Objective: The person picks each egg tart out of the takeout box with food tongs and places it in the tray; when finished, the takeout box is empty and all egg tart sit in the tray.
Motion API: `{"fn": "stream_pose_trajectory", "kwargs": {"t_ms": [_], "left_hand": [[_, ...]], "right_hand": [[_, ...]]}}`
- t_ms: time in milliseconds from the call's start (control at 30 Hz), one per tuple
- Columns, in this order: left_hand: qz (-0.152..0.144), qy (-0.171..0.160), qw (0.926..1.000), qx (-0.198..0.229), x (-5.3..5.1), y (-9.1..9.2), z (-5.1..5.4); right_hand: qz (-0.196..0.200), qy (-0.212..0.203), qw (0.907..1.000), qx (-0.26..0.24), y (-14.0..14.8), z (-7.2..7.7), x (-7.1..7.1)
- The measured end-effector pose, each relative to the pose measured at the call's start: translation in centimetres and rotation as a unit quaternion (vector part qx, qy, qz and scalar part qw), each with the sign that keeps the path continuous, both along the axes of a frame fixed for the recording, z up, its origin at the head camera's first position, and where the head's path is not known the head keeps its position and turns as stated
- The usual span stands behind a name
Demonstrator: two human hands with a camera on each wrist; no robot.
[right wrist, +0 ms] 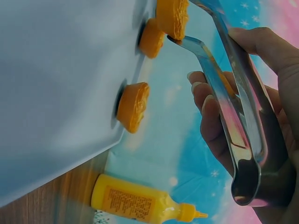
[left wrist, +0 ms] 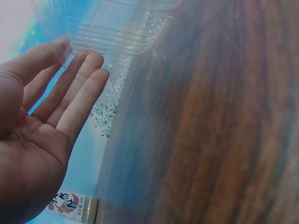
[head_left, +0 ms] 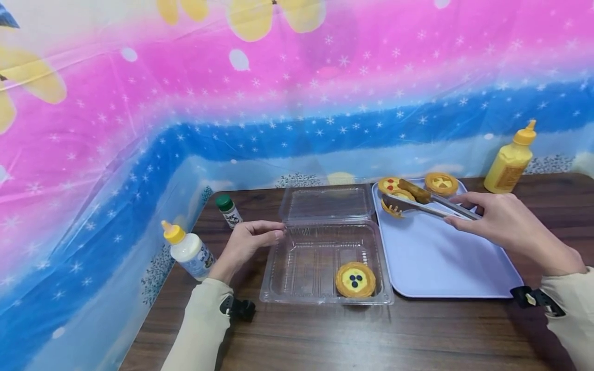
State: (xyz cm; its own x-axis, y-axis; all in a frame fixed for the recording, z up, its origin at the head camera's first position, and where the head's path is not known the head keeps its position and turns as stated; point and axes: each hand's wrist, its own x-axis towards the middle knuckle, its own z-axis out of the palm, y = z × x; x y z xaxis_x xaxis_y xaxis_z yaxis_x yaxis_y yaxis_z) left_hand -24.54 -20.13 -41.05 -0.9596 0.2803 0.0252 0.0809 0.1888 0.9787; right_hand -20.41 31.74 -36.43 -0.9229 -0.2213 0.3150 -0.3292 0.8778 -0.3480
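My right hand (head_left: 503, 219) grips metal tongs (head_left: 457, 208), whose tips lie around a small tart (head_left: 393, 211) over the back left of a lavender tray (head_left: 445, 257). In the right wrist view the tongs' tips are at that tart (right wrist: 172, 16). A tart with red dots (head_left: 389, 183) and another tart (head_left: 441, 184) sit at the tray's back. My left hand (head_left: 248, 245) pinches the back left rim of a clear plastic container (head_left: 301, 268), its hinged lid (head_left: 327, 203) folded back. Inside, at front right, lies a tart with dark berries (head_left: 356, 280).
A yellow squeeze bottle (head_left: 509, 159) stands behind the tray on the right. A white bottle with a yellow cap (head_left: 190, 252) and a green-capped shaker (head_left: 229, 210) stand at the left of the wooden table (head_left: 315, 340). A printed cloth (head_left: 278, 103) hangs behind.
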Motion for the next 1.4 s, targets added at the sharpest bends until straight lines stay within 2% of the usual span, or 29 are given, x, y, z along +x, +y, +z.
{"fn": "stream_pose_trajectory", "kwargs": {"t_ms": [500,933,1167,1400], "left_hand": [[0.000,0.001,1.0000,-0.009,0.13,-0.04,0.04],[-0.002,-0.003,1.0000,-0.001,0.25,-0.03,0.21],[0.003,0.003,0.9998,-0.017,0.18,-0.07,0.23],[-0.001,0.003,0.9999,-0.013,0.03,-0.12,0.02]], "right_hand": [[0.002,-0.012,0.9999,0.010,0.43,-0.79,-0.27],[0.001,-0.030,0.9995,0.013,0.47,-0.71,-0.27],[-0.002,-0.051,0.9986,0.009,0.62,-0.66,-0.37],[-0.011,-0.033,0.9991,0.023,0.84,-0.10,-0.05]]}}
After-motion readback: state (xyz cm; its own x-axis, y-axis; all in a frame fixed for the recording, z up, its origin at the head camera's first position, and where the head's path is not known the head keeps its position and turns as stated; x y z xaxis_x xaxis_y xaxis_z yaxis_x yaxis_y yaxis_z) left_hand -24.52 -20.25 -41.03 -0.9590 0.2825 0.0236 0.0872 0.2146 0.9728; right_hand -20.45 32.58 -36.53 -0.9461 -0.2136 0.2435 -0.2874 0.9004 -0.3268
